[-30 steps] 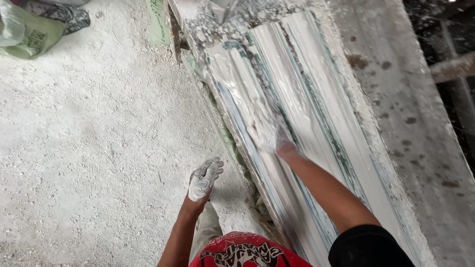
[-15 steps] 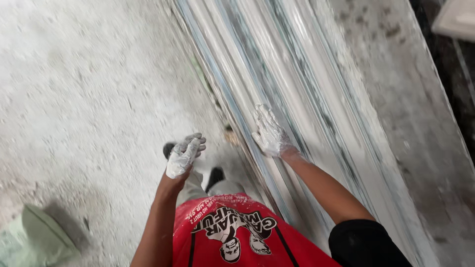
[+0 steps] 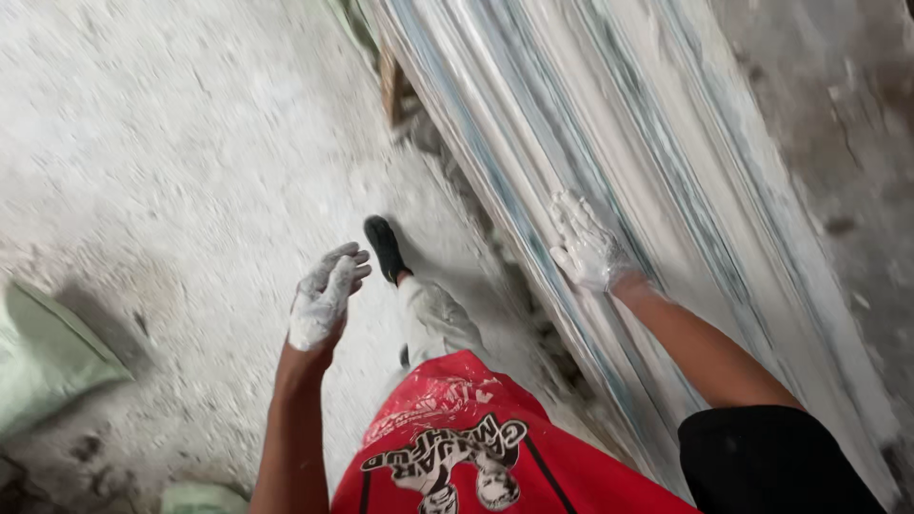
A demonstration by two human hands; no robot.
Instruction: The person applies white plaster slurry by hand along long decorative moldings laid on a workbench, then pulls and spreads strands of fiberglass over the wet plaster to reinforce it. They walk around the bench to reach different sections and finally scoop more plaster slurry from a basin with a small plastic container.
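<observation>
My right hand (image 3: 586, 247), coated in white plaster dust, lies flat with fingers spread on the edges of a stack of long white panels (image 3: 609, 124) that lean against the wall. My left hand (image 3: 324, 295), equally white, hangs free above the dusty floor with its fingers loosely apart and nothing in it. Below me are my red shorts (image 3: 457, 443), a dusty trouser leg and a black shoe (image 3: 386, 247) stepping forward beside the stack.
A rough grey wall (image 3: 838, 162) rises right of the panels. A wooden support (image 3: 390, 86) and rubble lie at the stack's foot. A pale green sack (image 3: 43, 352) sits at the left edge on the white dusty floor (image 3: 171, 143).
The view has slid along the stack as I walk; my black shoe has stepped forward. My right hand keeps trailing along the panel edges. The green sack has shifted toward the lower left.
</observation>
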